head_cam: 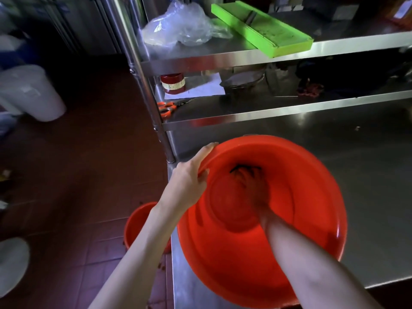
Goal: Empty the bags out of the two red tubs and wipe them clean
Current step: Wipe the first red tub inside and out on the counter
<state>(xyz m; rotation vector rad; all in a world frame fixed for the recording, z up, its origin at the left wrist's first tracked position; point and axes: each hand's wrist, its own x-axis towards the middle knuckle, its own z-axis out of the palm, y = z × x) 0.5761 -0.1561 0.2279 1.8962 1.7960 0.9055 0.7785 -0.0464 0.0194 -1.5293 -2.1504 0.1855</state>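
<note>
Commercial kitchen, shown by steel worktable (367,175), steel shelving (289,112), green mandoline slicer (263,27), tiled floor (89,175).

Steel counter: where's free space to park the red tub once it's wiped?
The steel counter is bare right of the red tub, up to the lower shelf edge. Crowded: that shelf's left end holds scissors and a red tin; the top shelf holds a plastic bag and green tray.

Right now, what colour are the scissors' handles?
Orange, on the scissors on the lower shelf; head view.

Two red tubs (301,219) (138,224), two hands (189,181) (256,188), one green tray (260,30), one scissors (167,109)
</note>
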